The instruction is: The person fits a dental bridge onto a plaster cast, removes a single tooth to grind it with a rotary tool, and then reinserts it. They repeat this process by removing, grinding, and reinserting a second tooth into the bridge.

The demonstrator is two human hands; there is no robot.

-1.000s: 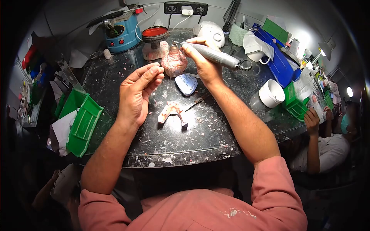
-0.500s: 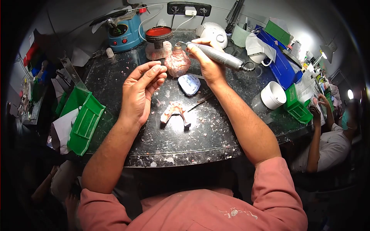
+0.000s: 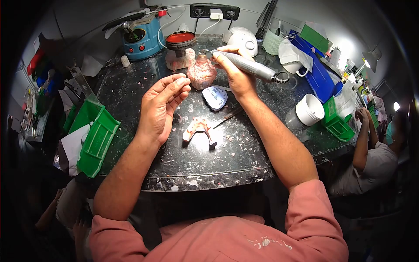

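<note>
A grey rotary handpiece (image 3: 253, 66) is held in my right hand (image 3: 238, 78), pen-like, its tip pointing left over the metal neck of a bottle-shaped burner. That burner (image 3: 201, 75) is crusted with pink wax and stands just beyond my hands. My left hand (image 3: 159, 102) is raised to its left, thumb and fingertips pinched together; I cannot tell what they hold. Below the hands a pink and white horseshoe-shaped dental piece (image 3: 198, 125) lies on the black worktop (image 3: 170, 168). Between it and the burner is a pale block (image 3: 215, 98) with blue handwriting. A thin dark-tipped tool (image 3: 226, 117) lies alongside.
Behind stand a blue machine (image 3: 143, 39) and a dark pan (image 3: 180, 41) of red wax. Green bins flank the worktop, left (image 3: 98, 139) and right (image 3: 336, 120). A white cup (image 3: 310, 109) stands on the right, near a seated person (image 3: 371, 161).
My hands keep nearly the same pose; the whole view has shifted slightly. The person at the right has brought their hands closer together.
</note>
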